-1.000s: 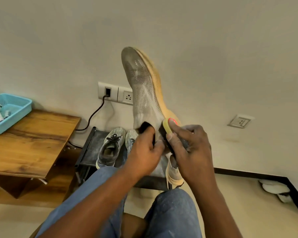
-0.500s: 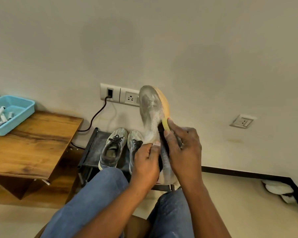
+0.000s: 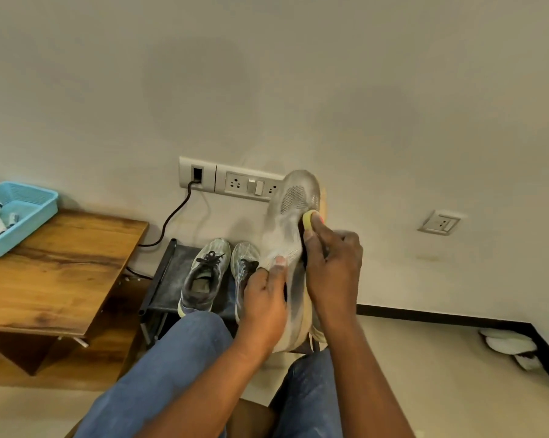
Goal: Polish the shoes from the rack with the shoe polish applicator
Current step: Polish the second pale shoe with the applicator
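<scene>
Gripping shoe (image 3: 290, 222) between hands (applicator (image 3: 309, 218) rightward)

shoe (image 3: 293, 216) lowered, toe tipped forward

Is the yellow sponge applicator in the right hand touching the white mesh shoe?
Touching. In the head view, the yellow sponge applicator, pinched by the right hand, presses against the white mesh shoe, no gap visible.
</scene>
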